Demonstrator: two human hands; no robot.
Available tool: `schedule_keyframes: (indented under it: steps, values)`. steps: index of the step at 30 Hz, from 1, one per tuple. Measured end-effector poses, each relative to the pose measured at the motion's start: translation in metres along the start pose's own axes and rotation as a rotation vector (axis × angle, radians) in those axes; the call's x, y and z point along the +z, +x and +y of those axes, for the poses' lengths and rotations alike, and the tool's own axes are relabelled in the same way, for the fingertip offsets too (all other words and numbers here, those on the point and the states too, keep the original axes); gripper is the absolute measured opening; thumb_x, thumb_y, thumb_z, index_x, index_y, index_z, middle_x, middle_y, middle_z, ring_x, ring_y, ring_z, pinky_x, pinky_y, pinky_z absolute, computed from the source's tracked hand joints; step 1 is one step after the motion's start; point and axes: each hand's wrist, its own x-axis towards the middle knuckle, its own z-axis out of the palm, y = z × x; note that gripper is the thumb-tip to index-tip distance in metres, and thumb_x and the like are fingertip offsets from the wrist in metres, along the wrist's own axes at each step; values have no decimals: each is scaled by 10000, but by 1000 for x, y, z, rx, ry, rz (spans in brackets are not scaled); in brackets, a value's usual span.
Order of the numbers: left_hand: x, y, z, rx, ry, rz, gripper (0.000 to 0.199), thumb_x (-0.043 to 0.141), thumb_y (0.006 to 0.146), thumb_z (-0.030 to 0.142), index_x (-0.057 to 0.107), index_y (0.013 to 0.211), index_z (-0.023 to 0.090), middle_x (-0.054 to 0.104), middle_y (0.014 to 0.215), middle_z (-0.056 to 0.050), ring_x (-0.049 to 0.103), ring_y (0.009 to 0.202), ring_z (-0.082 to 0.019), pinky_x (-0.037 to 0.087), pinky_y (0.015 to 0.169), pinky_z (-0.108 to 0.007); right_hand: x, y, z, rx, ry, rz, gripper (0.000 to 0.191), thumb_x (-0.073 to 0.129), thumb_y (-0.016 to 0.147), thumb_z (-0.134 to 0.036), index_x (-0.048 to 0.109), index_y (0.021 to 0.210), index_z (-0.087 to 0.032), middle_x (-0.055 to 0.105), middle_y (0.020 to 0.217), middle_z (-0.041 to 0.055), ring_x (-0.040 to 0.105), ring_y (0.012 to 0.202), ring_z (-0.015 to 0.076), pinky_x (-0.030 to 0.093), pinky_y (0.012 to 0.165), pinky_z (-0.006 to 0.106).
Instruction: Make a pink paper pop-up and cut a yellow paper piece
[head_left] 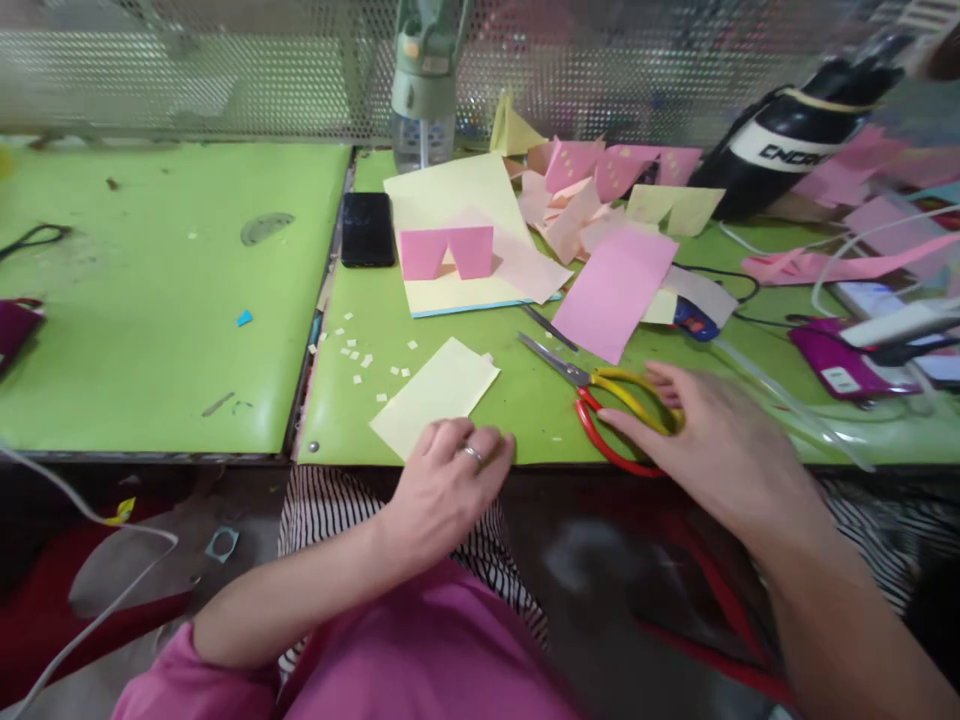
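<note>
My left hand (454, 475) is at the table's front edge, fingers curled, a ring on one of them. It overlaps the near edge of a pale yellow piece of paper (439, 390); what its fingertips hold, if anything, is hidden. My right hand (712, 440) has its fingers at the handles of scissors (581, 378), one yellow and one red, with the thumb between them. The scissors' blades point up and left, nearly closed. Small pale paper squares (367, 360) lie scattered beyond the paper. A pink folded paper with a notch (424, 254) stands on larger cream sheets (457, 195).
A black phone (367, 230), a clear water bottle (424, 100) and a black bottle (780, 145) stand or lie farther back. Pink sheets (619, 285), paper scraps, cables and a purple device (844, 355) fill the right. A seam (309, 340) divides the green tabletop (165, 270).
</note>
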Motion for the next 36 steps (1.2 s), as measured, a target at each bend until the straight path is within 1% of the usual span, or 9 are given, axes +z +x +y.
schedule_keyframes:
  steps: [4,7,10,14,19,23,28,32,36]
  values:
    - [2,-3,-5,137,-40,160,108,608,959,155,701,1011,169,749,1006,1,582,904,-158,464,792,-298,12,2,-6,-201,-71,231,638,385,956,-631,617,1230,-103,719,1032,231,679,973,408,527,837,559]
    - [-7,-3,-14,160,-90,164,152,567,980,163,713,979,207,763,1016,12,603,905,-153,456,818,-289,22,3,-18,-289,-7,313,521,453,970,-537,616,1231,-116,724,1083,211,684,990,382,540,844,534]
    - [-23,2,-35,34,-94,144,201,537,984,159,710,1075,208,764,1047,-38,622,945,-182,455,865,-308,23,4,-34,-250,118,246,431,508,961,-486,597,1269,-198,705,1171,175,657,1077,368,505,925,546]
    - [-41,13,-76,-301,16,138,203,555,976,214,730,1078,207,759,1086,-82,617,972,-255,463,864,-405,12,7,-56,-225,305,116,319,535,952,-468,606,1221,-313,705,1183,85,656,1106,303,496,981,495]
    - [-57,17,-109,-428,-188,46,205,549,977,219,729,1069,187,764,1109,-74,660,997,-226,492,915,-396,-13,16,-73,-205,411,176,273,611,914,-447,659,1145,-308,735,1148,40,690,1057,251,528,964,394]
    - [-78,17,-115,-546,-279,217,70,694,900,278,725,889,216,775,990,-24,693,948,-187,502,908,-356,-28,22,-82,-116,623,240,204,669,883,-411,698,1074,-345,760,1047,8,715,954,222,558,879,373]
    - [-97,23,-111,-577,-365,388,129,729,872,310,682,804,211,758,919,-6,688,886,-159,497,866,-311,-44,19,-99,-137,823,296,164,694,875,-348,709,1029,-402,755,1011,-1,706,902,223,570,876,436]
    - [-97,27,-109,-592,-376,338,121,633,938,313,707,904,223,766,967,-13,687,913,-159,499,865,-305,-53,17,-108,-136,753,296,115,682,871,-401,710,983,-407,751,955,-13,703,882,220,568,865,421]
    - [-85,29,-117,-711,-691,255,243,534,980,322,704,1116,214,776,1042,-46,706,997,-155,522,917,-298,-46,26,-100,-51,753,247,130,674,869,-417,725,936,-318,749,922,3,694,831,187,561,824,346]
